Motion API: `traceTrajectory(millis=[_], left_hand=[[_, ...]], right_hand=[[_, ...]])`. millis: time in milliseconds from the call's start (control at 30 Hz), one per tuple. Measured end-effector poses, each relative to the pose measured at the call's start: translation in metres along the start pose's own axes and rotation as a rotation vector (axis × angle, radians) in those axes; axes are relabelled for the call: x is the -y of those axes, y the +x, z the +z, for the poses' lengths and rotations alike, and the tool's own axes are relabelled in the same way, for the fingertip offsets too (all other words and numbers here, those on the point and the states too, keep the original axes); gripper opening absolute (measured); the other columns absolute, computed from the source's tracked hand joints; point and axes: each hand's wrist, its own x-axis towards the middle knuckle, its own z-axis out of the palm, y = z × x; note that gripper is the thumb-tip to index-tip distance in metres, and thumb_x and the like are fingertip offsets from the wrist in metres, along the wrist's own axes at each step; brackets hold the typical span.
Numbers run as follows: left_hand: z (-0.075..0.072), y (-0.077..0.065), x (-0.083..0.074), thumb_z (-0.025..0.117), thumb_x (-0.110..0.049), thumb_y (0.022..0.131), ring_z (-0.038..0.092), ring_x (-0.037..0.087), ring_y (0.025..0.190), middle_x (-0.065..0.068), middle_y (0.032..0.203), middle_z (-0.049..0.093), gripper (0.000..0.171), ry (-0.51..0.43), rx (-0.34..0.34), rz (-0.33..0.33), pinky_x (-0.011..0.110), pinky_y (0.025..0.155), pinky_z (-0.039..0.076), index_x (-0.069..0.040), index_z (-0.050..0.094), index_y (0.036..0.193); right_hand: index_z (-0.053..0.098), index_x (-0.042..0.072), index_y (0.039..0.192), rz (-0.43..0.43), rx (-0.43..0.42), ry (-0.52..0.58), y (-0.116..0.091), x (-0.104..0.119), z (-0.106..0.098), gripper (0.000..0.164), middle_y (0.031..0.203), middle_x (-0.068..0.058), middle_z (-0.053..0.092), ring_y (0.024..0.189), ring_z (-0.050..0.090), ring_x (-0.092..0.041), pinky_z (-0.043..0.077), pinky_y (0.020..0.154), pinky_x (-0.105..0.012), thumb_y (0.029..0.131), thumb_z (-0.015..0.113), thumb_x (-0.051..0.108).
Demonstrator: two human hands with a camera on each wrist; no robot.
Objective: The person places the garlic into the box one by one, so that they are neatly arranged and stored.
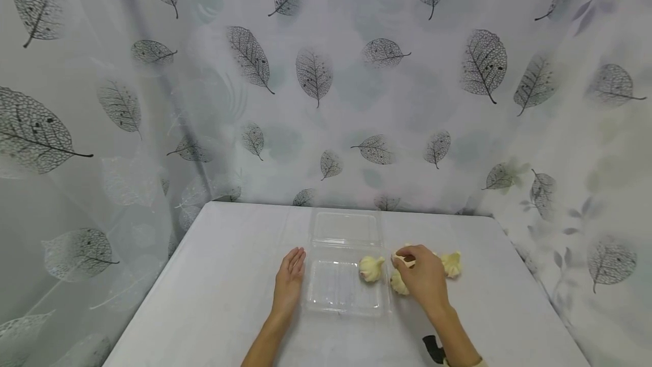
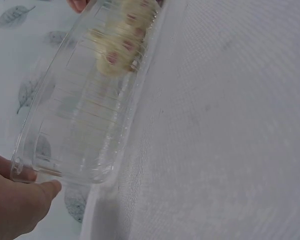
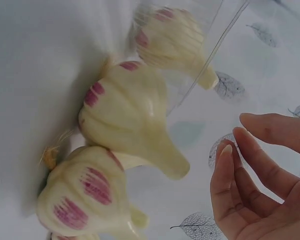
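A clear plastic container [image 1: 318,287] lies with its lid [image 1: 346,226] folded back behind it. One garlic bulb [image 1: 371,269] sits inside, in the right part. My left hand [image 1: 288,286] stands along the container's left side, fingers straight; the left wrist view has its thumb and a finger at the container's corner. Over the bulbs to the right hovers my right hand [image 1: 424,276], fingers bent and thumb close to the index tip, with nothing between them. Beneath and around it are several garlic bulbs [image 3: 125,105] with purple patches, partly covered by that hand in the head view.
A white cloth covers the table [image 1: 224,276]. Behind and at both sides hangs a leaf-print curtain [image 1: 351,84]. One more garlic bulb [image 1: 451,264] lies right of the right hand. A black piece [image 1: 434,349] shows by the right wrist.
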Motion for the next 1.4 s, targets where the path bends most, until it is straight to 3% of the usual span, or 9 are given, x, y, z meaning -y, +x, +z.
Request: traceTrajectory(millis=[700, 1000, 1400], left_hand=[[-0.001, 0.0, -0.001, 0.042, 0.005, 0.108, 0.033, 0.032, 0.154, 0.02, 0.164, 0.037, 0.053, 0.029, -0.017, 0.001, 0.032, 0.123, 0.032, 0.002, 0.03, 0.159], [0.0, -0.002, -0.002, 0.042, 0.003, 0.109, 0.032, 0.033, 0.154, 0.02, 0.165, 0.035, 0.053, 0.026, -0.012, -0.001, 0.033, 0.123, 0.031, 0.0, 0.03, 0.16], [0.0, -0.002, -0.002, 0.045, -0.002, 0.11, 0.033, 0.032, 0.154, 0.019, 0.165, 0.036, 0.052, 0.033, -0.008, 0.001, 0.038, 0.125, 0.029, 0.0, 0.03, 0.16]], right_hand=[[0.08, 0.008, 0.098, 0.09, 0.088, -0.114, -0.005, -0.01, -0.018, 0.014, 0.089, -0.004, 0.073, 0.082, 0.068, -0.022, 0.056, 0.069, -0.039, 0.087, 0.083, 0.016], [0.08, 0.009, 0.097, 0.137, 0.154, -0.12, -0.007, -0.014, -0.02, 0.013, 0.094, -0.004, 0.077, 0.084, 0.071, -0.024, 0.058, 0.067, -0.043, 0.089, 0.081, 0.019], [0.079, 0.006, 0.093, 0.104, 0.148, -0.117, -0.01, -0.019, -0.016, 0.009, 0.083, -0.005, 0.074, 0.076, 0.07, -0.021, 0.055, 0.062, -0.035, 0.084, 0.077, 0.004]])
